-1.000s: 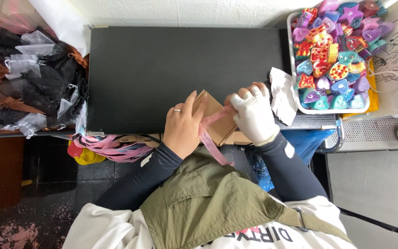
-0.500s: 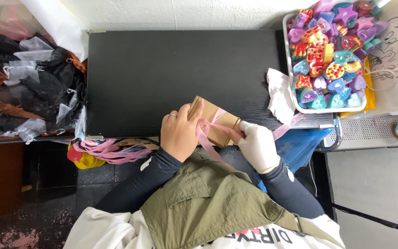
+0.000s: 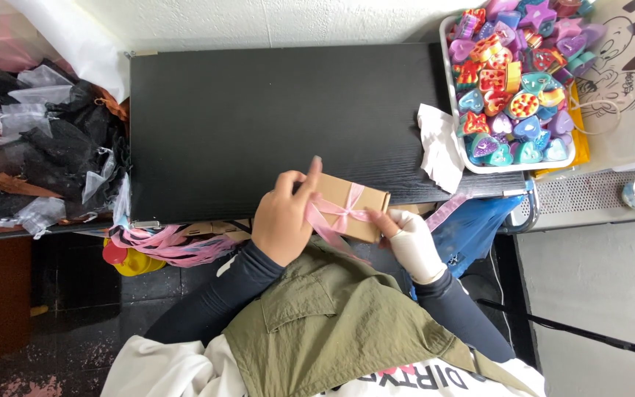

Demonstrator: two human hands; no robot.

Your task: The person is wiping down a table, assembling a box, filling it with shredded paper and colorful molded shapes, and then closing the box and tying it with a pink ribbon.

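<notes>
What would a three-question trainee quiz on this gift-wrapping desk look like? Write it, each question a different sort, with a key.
1. True or false: the pink satin ribbon is crossed over the small brown cardboard box.
2. Which hand wears a white glove? A) the left hand B) the right hand C) both
3. Fill in: the white plastic tray of colourful heart-shaped pieces sits at the ______ end of the black wooden tabletop, as the person faces it.

Key: 1 true; 2 B; 3 right.
</notes>
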